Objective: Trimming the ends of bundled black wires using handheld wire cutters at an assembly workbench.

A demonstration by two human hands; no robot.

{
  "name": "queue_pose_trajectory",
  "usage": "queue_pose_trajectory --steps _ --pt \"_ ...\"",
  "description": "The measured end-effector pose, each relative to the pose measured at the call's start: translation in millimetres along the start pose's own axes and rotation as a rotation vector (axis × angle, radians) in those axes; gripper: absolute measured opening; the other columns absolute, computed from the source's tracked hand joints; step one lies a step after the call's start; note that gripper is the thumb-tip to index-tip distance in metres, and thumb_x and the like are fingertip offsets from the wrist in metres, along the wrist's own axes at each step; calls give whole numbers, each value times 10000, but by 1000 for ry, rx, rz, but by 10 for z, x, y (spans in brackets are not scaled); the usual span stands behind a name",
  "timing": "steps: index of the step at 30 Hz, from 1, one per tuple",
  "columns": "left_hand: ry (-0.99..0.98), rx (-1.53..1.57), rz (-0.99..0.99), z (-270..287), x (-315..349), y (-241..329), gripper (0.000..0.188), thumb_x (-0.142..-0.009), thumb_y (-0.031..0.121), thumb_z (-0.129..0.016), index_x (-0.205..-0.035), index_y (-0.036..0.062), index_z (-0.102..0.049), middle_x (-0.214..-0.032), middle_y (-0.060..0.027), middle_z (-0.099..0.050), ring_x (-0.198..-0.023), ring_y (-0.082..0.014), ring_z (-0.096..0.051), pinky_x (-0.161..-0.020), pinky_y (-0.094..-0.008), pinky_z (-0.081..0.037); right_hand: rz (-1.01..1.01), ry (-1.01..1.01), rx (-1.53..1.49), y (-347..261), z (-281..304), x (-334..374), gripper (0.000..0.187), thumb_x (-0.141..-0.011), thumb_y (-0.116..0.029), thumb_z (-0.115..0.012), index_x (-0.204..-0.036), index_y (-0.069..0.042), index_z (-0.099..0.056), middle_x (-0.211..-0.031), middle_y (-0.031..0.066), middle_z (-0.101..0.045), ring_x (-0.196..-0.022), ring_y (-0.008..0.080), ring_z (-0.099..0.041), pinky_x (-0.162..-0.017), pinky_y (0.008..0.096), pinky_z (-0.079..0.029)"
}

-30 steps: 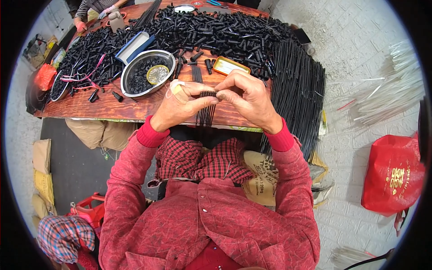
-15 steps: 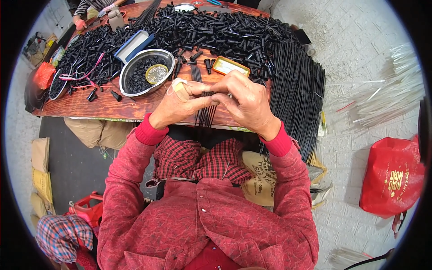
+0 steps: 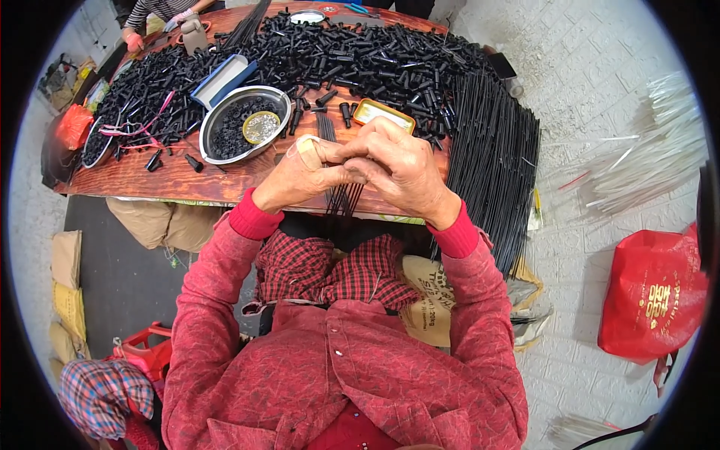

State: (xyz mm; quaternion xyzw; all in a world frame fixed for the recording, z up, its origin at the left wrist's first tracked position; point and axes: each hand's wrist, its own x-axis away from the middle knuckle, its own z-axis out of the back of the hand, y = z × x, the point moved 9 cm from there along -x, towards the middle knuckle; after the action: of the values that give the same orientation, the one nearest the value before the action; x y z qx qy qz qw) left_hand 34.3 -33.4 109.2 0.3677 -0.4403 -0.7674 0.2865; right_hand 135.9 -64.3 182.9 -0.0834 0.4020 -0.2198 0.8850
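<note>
My left hand (image 3: 306, 166), with a strip of tan tape round a finger, meets my right hand (image 3: 399, 163) above the table's near edge. The fingers of both are bent and pinched together at the tips. Whatever lies between them is small and hidden by the fingers. Under the hands runs a bunch of thin black rods (image 3: 345, 199), sticking out past the table edge and showing again on the far side. Beyond the right hand is an open yellow-rimmed tin (image 3: 384, 115). A metal bowl (image 3: 282, 106) of small black parts, holding a round dish of shiny bits (image 3: 262, 126), stands left.
Black tubular plastic parts (image 3: 352, 52) heap across the wooden table (image 3: 127, 180). A thick sheaf of black rods (image 3: 491, 150) hangs over its right side. A blue-and-white box (image 3: 225, 79) leans by the bowl. A co-worker's gloved hands (image 3: 135, 42) are at far left; a red bag (image 3: 651, 294) stands right.
My two hands have drawn together, closing the gap between the fingertips. The right hand has shifted slightly left, and the rods seen between the hands are now covered.
</note>
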Motion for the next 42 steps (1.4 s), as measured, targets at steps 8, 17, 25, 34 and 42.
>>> queue_pose_trajectory --steps 8,17,25,34,42 --pt "79 -86 123 -402 253 -573 330 -886 211 -699 -1155 29 -648 -1103 -154 -685 -1060 -251 -654 -927 -388 -497 -22 64 -10 1 -15 16 95 -834 -105 -701 -874 -59 -629 -840 108 -589 -765 314 -618 -664 407 -494" --pt "-152 -98 -39 -768 489 -1143 349 -806 114 -792 -1088 38 -603 -975 -98 -658 -933 -260 -645 -842 -379 -513 -50 40 -106 -98 -37 29 95 -844 -47 -694 -898 -23 -620 -844 103 -591 -741 283 -624 -634 376 -496" --pt "-9 -319 -197 -531 511 -980 573 -776 241 -844 -1254 55 -589 -1235 -145 -614 -1167 -344 -566 -973 -454 -462 -7 10 -163 -122 -158 -46 116 -866 -82 -677 -923 -30 -591 -855 110 -568 -744 306 -606 -637 396 -488" --pt "-84 -686 -58 -694 609 -1381 681 -781 562 -748 -1314 158 -620 -1359 -124 -580 -1314 -368 -458 -1094 -482 -353 89 -126 53 -274 -419 -125 200 -866 -230 -701 -932 -86 -580 -897 75 -560 -696 284 -624 -546 386 -487" --pt "8 416 241 -673 556 -1798 694 -872 341 -709 -1457 90 -434 -1507 -152 -405 -1422 -313 -341 -1172 -445 -276 112 -180 94 -376 -562 -119 283 -831 -303 -734 -915 -79 -583 -866 67 -564 -675 245 -631 -573 354 -527"
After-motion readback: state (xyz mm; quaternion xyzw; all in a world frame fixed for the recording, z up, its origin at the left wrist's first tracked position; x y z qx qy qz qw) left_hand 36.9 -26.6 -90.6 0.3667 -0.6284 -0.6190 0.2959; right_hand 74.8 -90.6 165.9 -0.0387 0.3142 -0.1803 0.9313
